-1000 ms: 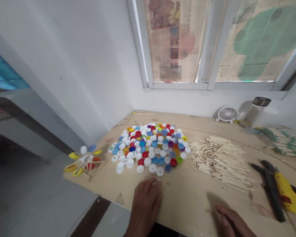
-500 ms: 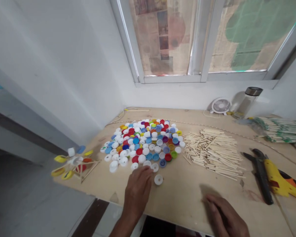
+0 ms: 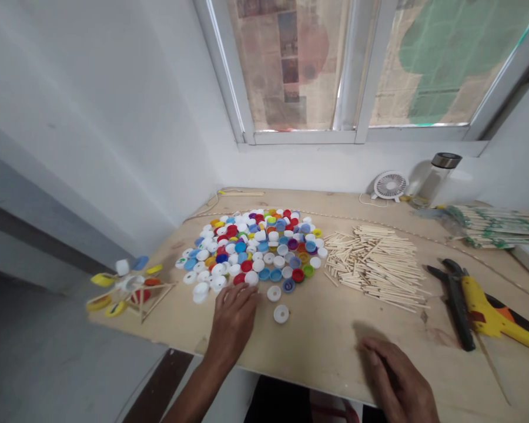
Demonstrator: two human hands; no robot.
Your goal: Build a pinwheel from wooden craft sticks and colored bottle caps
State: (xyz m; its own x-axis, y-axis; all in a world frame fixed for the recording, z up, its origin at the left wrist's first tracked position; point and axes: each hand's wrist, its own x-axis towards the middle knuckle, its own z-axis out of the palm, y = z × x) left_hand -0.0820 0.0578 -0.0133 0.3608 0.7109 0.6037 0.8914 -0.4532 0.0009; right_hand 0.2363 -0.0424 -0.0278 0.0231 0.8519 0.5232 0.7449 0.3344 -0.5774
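My left hand (image 3: 233, 320) reaches over the near edge of a pile of plastic bottle caps (image 3: 240, 247). Its fingers are stretched forward and slightly bent, and they touch or hover at a white cap (image 3: 251, 278); I see nothing gripped in them. Just right of that hand, a white cap with a hole in its middle (image 3: 274, 294) lies apart from the pile, and a second holed white cap (image 3: 281, 314) sits nearer to me. Near the table's front edge my right hand (image 3: 401, 379) rests curled, thumb against the index finger, with nothing visible in it.
A heap of short wooden sticks (image 3: 379, 267) lies right of the caps. Farther right is a yellow glue gun (image 3: 480, 308) beside black-handled pliers (image 3: 456, 305). A stick-and-cap wheel model (image 3: 132, 285) stands left. A small fan (image 3: 390, 186) and glass bottle (image 3: 436, 179) stand behind.
My left hand has shifted left, away from the two loose holed caps, and its fingers lie flatter. My right hand stays nearly still. The view has moved slightly.
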